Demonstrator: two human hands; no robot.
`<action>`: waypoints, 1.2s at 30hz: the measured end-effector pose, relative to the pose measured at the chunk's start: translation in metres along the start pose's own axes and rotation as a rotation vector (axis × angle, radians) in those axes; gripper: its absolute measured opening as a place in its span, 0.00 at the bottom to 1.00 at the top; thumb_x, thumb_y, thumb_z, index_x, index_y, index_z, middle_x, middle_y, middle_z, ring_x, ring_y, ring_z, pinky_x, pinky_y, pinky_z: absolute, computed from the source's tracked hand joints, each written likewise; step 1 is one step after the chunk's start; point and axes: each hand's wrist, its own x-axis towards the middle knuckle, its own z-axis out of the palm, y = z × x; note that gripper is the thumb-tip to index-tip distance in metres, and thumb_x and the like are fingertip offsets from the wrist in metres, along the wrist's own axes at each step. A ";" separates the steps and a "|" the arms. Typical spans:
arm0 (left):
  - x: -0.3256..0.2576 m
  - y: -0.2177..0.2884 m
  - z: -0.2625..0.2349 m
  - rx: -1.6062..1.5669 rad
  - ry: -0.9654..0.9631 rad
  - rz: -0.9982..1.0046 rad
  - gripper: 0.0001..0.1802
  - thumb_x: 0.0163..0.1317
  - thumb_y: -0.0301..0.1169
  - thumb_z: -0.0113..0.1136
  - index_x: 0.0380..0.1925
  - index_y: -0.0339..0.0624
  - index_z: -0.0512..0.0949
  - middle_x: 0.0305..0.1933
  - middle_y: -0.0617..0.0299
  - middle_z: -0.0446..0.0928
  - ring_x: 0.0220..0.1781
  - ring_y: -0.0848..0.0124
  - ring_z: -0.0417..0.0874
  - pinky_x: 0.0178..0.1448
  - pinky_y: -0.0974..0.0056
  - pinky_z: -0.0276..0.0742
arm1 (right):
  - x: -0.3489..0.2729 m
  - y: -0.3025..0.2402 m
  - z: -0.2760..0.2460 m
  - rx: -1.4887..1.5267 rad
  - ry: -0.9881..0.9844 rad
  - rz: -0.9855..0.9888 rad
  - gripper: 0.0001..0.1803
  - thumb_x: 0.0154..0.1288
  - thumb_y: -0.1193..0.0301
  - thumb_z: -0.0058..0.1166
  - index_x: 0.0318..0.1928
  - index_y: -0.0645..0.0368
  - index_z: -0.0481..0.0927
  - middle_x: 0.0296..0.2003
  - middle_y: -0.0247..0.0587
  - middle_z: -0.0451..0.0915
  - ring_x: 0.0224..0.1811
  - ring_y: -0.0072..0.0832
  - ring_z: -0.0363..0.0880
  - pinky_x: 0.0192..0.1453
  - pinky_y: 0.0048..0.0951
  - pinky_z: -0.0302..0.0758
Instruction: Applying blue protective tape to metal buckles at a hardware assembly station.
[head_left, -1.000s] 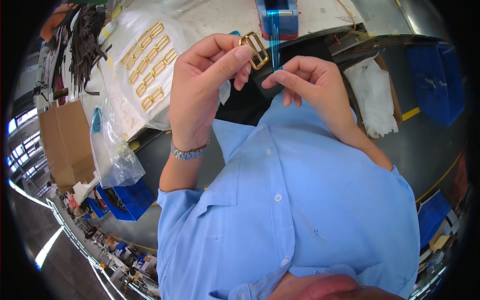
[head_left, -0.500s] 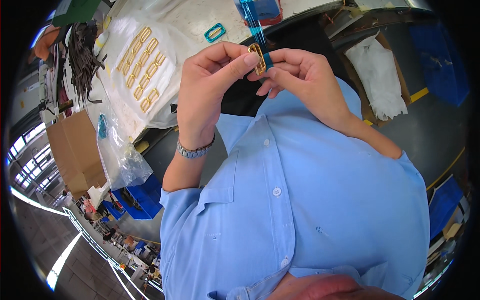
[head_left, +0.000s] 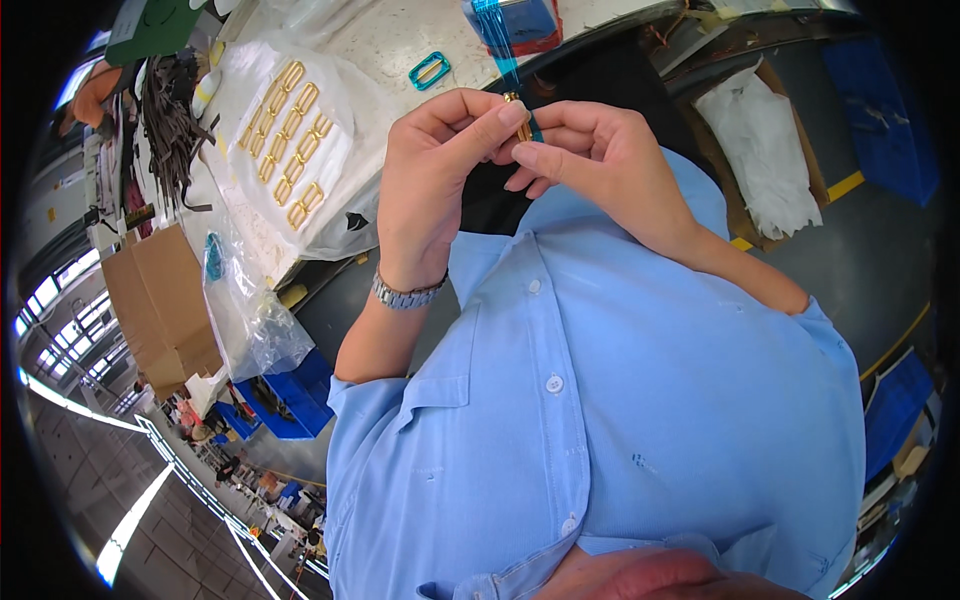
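A gold slide buckle [head_left: 522, 130] is pinched between the thumb and fingers of my left hand [head_left: 440, 160], which is closed and wears a metal watch. Narrow teal film tape [head_left: 509, 70] runs down from a blue block-shaped thing [head_left: 530, 18] at the table's far edge to the buckle. Close against the buckle's right side, my right hand [head_left: 615, 165] is closed on the tape's lower part, its thumb touching the buckle's lower end. My fingers hide part of both. Farther back on the table lies another buckle with a teal-covered frame [head_left: 430, 71].
Several gold buckles [head_left: 283, 165] lie in rows on white plastic at the left. Dark straps [head_left: 170, 120] hang beyond them. A cardboard box [head_left: 160, 305], a clear bag [head_left: 255, 320] and blue bins [head_left: 295, 395] stand lower left. An open carton with white wrapping [head_left: 760, 150] is at the right.
The buckle has turned from showing its open face to nearly edge-on. My left hand has shifted slightly right, and both thumbs are now closer together on the buckle.
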 end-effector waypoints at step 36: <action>0.023 -0.006 -0.025 -0.029 -0.143 -0.316 0.25 0.78 0.43 0.65 0.61 0.33 0.84 0.57 0.52 0.89 0.60 0.64 0.89 0.71 0.57 0.81 | 0.007 0.034 -0.028 0.879 -0.238 0.451 0.16 0.85 0.64 0.56 0.56 0.65 0.86 0.46 0.43 0.91 0.42 0.22 0.91 0.51 0.27 0.88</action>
